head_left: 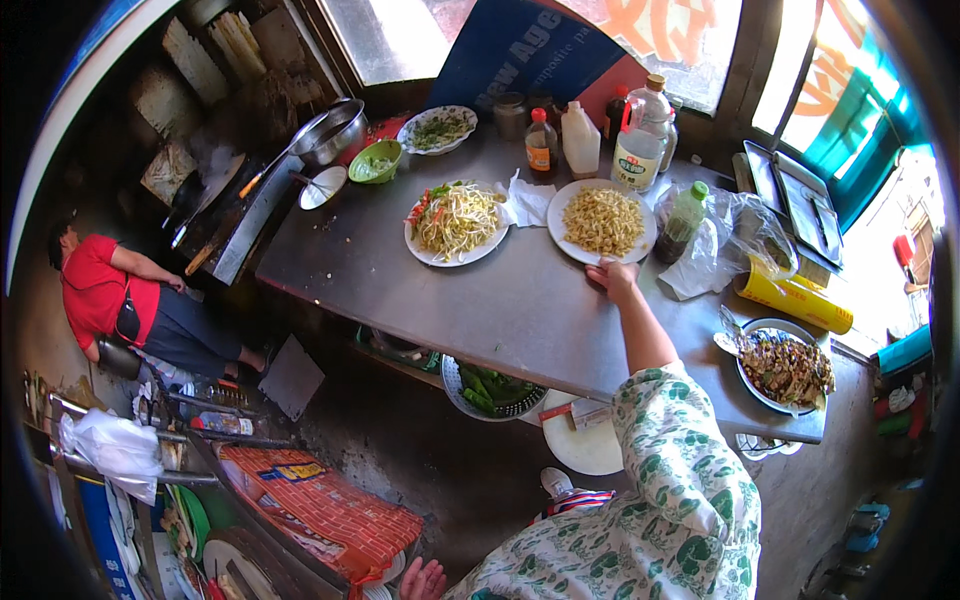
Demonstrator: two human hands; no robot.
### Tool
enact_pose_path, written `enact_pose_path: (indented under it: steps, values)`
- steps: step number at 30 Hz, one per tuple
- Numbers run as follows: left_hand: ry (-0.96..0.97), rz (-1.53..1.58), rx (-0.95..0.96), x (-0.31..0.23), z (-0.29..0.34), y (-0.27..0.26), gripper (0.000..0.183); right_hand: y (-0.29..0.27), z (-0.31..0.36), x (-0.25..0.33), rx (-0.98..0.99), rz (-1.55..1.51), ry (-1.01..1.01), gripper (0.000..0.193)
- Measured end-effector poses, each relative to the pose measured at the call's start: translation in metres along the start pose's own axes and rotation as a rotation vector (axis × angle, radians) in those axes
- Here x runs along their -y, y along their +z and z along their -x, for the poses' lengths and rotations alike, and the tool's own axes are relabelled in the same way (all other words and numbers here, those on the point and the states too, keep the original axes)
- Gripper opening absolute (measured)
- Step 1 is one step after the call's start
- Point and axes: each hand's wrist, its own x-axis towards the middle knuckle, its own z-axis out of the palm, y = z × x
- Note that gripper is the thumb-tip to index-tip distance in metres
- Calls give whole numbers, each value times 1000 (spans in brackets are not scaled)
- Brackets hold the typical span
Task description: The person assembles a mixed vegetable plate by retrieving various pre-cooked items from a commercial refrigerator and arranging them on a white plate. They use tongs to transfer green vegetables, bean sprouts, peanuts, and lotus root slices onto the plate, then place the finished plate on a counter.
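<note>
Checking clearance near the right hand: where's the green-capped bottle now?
In the head view, right of centre, the green-capped bottle is on the metal table, between the plate at the right hand and the clear plastic bag.

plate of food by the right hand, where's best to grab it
Likely grip the plate by its near rim, from the person's side, where the right hand is: the rim extends past the food, and a big bottle stands beyond.
</note>
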Motion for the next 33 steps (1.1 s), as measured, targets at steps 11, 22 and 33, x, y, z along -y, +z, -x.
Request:
enact_pose_path:
  steps: [11,22,33]
  values:
    - [7,178,-162,48,28,-1,38,-48,-143,-23,-140,505,-332,19]
    - [151,193,-222,192,93,-49,43,0,52,-60,424,350,-392,44]
    - [-9,285,-513,454,256,-142,30,-91,593,-420,1951,1153,545,31]
